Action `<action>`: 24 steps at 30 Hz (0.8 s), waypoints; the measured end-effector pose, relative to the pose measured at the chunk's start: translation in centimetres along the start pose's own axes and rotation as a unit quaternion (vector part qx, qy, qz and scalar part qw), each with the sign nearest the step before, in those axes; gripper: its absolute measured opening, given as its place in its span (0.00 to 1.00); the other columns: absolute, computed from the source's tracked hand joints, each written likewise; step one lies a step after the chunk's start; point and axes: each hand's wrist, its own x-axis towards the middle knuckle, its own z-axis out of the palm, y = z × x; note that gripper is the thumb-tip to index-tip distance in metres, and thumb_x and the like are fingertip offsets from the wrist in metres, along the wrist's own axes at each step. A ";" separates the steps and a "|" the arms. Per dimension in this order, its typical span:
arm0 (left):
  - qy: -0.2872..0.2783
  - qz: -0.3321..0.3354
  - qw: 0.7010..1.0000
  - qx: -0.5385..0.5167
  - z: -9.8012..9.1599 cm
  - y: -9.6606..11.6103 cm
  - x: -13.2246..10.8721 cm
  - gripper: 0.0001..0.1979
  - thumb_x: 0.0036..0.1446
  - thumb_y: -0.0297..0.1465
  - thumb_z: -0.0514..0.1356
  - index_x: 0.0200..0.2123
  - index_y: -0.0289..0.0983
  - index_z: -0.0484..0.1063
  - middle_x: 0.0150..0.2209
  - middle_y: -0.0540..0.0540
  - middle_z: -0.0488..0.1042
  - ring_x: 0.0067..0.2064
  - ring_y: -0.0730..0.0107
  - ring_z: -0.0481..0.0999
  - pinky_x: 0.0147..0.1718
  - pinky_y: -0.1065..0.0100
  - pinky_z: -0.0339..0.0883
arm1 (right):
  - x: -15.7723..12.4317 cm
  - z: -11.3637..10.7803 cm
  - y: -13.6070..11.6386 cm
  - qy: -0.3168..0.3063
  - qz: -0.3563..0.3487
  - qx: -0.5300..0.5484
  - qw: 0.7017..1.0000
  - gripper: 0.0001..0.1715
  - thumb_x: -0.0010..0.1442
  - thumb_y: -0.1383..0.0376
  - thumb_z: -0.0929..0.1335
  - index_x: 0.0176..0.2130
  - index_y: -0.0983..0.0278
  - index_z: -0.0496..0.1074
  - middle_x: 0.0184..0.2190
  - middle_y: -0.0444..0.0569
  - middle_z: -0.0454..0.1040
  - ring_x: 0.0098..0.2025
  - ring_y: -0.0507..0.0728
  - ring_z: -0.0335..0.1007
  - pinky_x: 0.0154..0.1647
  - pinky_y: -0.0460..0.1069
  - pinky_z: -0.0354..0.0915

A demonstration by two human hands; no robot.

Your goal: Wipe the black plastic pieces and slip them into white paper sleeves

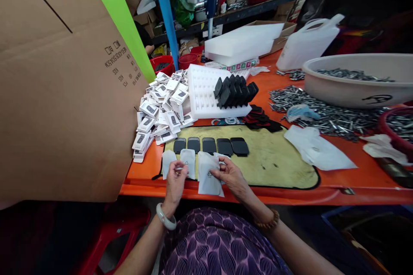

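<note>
My left hand (176,182) pinches the lower edge of a small white pouch (188,161) lying near the mat's front edge. My right hand (229,175) grips a bunch of white pouches (208,176) at its top. Another pouch (167,162) lies to the left. Just beyond, a row of several black flat cases (211,145) sits on the yellowish mat (274,159). A white foam tray (203,94) behind holds more black cases (235,90) standing on edge.
A heap of small white packaged items (161,107) lies left of the tray. A large cardboard flap (54,86) blocks the left. Metal parts (322,114), a beige basin (355,86), white bags (318,148) and a red basket rim (395,131) fill the right of the orange table (355,180).
</note>
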 end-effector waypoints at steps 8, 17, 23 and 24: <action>0.032 -0.099 0.910 0.401 -7.6 -2.6 6.2 0.20 0.51 0.47 0.61 0.37 0.35 0.68 0.38 0.38 0.76 0.43 0.55 0.75 0.39 0.64 0.63 | 5.1 5.2 1.2 -0.059 0.010 -0.057 0.997 0.26 0.44 0.54 0.73 0.39 0.59 0.61 0.22 0.37 0.69 0.22 0.51 0.65 0.24 0.46 0.62; -0.004 -0.118 0.918 0.380 -5.6 -2.7 7.3 0.22 0.44 0.38 0.67 0.41 0.34 0.67 0.46 0.31 0.74 0.49 0.47 0.73 0.39 0.63 0.61 | 8.9 9.1 2.4 -0.030 -0.061 -0.332 0.941 0.15 0.49 0.65 0.67 0.40 0.61 0.63 0.26 0.41 0.66 0.30 0.54 0.64 0.31 0.48 0.60; 0.006 -0.138 0.960 0.245 -6.0 -3.3 7.9 0.21 0.35 0.29 0.69 0.37 0.33 0.71 0.37 0.41 0.78 0.42 0.55 0.75 0.35 0.67 0.63 | 9.9 9.1 3.2 -0.025 -0.072 -0.329 0.941 0.15 0.50 0.65 0.66 0.41 0.62 0.66 0.30 0.45 0.69 0.34 0.57 0.66 0.37 0.50 0.60; 0.004 -0.141 0.968 0.209 -5.9 -3.5 7.9 0.18 0.36 0.29 0.69 0.34 0.33 0.72 0.33 0.43 0.78 0.39 0.57 0.76 0.33 0.68 0.63 | 9.9 9.0 3.2 -0.017 -0.072 -0.325 0.943 0.15 0.50 0.65 0.66 0.41 0.62 0.66 0.29 0.45 0.69 0.34 0.57 0.65 0.37 0.50 0.60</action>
